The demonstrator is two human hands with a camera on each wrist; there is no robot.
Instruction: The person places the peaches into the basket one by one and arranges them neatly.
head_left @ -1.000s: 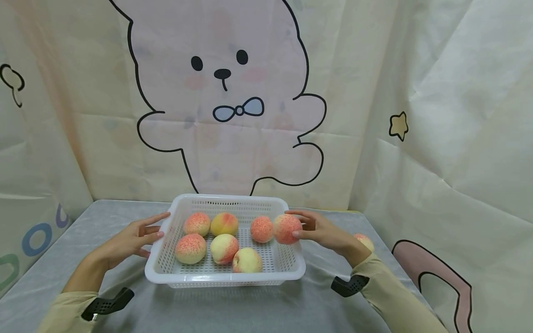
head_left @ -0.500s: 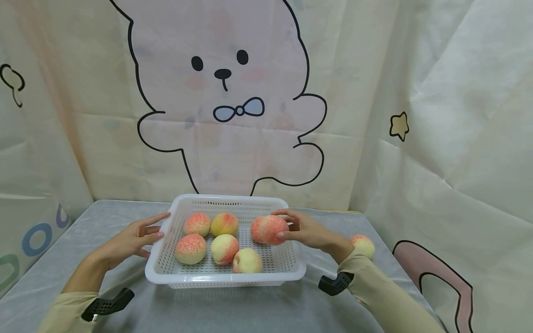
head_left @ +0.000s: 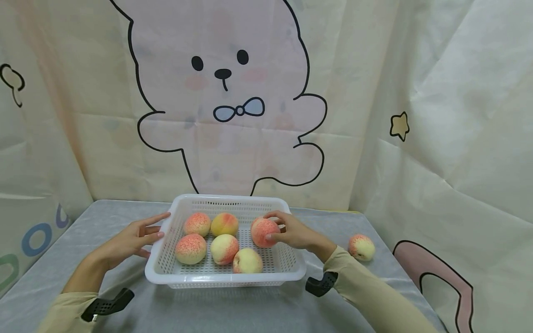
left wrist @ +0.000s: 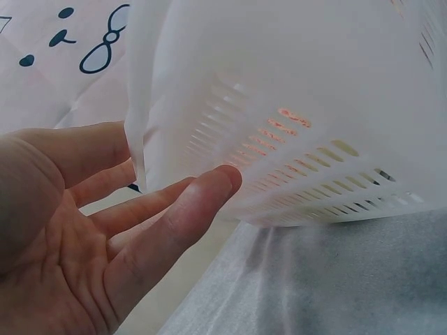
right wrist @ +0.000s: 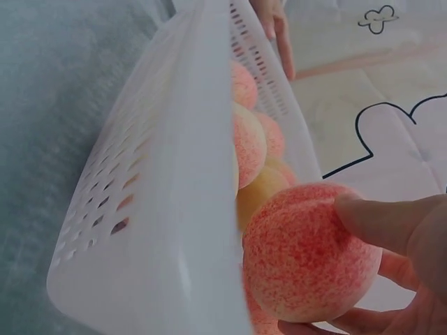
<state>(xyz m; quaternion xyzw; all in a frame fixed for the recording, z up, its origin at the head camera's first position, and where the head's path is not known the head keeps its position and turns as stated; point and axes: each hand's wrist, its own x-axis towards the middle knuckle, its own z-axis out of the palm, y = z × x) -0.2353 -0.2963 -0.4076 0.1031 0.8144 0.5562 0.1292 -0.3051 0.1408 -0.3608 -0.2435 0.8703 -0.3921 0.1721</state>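
A white perforated plastic basket (head_left: pixel 225 278) holds several peaches in shades of red, pink and yellow. My right hand (head_left: pixel 296 232) grips a red speckled peach (right wrist: pixel 307 258) between thumb and fingers, inside the basket's right part. That peach overlaps another red one, which is mostly hidden behind it in the head view. At the basket's left side, my left hand (head_left: pixel 127 239) touches the rim with spread, fairly straight fingers. In the left wrist view its thumb (left wrist: pixel 202 206) lies against the slotted outer wall. A yellow-orange peach (head_left: pixel 224 224) and a pale one (head_left: pixel 247 261) sit mid-basket.
One more peach (head_left: pixel 361 247) lies on the grey tablecloth (head_left: pixel 233 310) to the right of the basket, near my right sleeve. Behind the table hangs a cloth backdrop (head_left: pixel 266 162) with a cartoon bear, and similar cloth closes both sides.
My right hand has moved left with the red peach, from the basket's right rim to over the other red peach. The peach on the table is now fully uncovered. The left hand stays put.
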